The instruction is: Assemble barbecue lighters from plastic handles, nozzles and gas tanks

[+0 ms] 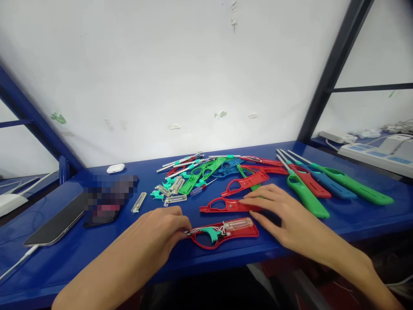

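Red lighter shell (226, 234), fitted with a teal trigger (211, 234) and a clear tank (238, 224), lies at the front edge of the blue worktop (80, 258). We curl our left hand (164, 228) at its narrow tip, fingers pinched close. Our right hand (280, 215) lies flat and open, fingertips on an empty red shell (222, 205) just behind. Finished lighters (306, 193) sit to the right, loose parts (193, 172) beyond.

Your left hand (164, 230) pinches the tip of a half-built red lighter shell (226, 232) on the blue bench (355, 215). Your right hand (277, 211) lies flat, fingertips on an empty red shell (222, 206). Finished lighters (309, 185) lie to the right.
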`<state>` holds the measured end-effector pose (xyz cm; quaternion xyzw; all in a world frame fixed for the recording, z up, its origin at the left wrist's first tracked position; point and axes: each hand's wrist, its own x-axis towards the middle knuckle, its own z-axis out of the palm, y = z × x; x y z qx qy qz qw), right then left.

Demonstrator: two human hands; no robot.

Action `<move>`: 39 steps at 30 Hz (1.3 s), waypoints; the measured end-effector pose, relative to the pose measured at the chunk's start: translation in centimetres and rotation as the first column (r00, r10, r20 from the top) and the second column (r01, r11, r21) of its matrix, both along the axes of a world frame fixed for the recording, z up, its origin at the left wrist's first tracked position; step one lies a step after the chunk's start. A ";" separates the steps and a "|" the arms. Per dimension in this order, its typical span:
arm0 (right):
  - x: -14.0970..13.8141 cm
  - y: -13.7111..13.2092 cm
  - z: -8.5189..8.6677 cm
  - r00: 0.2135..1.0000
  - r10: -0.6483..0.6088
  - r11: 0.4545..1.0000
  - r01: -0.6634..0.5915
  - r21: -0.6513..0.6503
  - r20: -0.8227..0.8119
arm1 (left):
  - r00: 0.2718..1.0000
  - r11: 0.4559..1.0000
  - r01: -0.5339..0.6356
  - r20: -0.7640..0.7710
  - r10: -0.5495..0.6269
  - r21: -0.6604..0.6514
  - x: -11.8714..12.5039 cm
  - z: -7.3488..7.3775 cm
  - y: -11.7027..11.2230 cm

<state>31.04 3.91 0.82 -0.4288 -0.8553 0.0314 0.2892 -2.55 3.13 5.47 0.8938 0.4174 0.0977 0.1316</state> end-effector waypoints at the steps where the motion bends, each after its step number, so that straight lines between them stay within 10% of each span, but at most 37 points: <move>1: 0.2 0.2 -0.3 1.000 0.009 1.000 -0.009 0.002 0.005 | 1.000 1.000 -0.008 -0.001 0.009 0.015 0.0 0.2 -0.1; 11: -0.1 1.4 -0.5 0.996 -0.018 0.991 0.030 0.133 -0.090 | 0.994 0.934 -0.108 0.048 0.098 0.341 0.9 1.5 -0.8; 20: -2.4 -0.4 1.7 0.924 -0.006 0.999 0.026 0.047 -0.383 | 0.984 0.804 0.053 0.104 -0.141 0.592 0.6 0.6 -1.3; 29: -2.0 -1.0 0.2 0.957 0.168 0.985 -0.174 -0.005 -0.237 | 0.914 0.898 -0.088 0.393 -0.098 0.431 0.4 -3.1 -1.5; 39: -2.1 -1.6 -0.4 0.986 0.114 0.991 -0.121 -0.052 -0.119 | 0.959 0.953 -0.115 0.281 0.034 0.279 0.4 -4.2 -2.0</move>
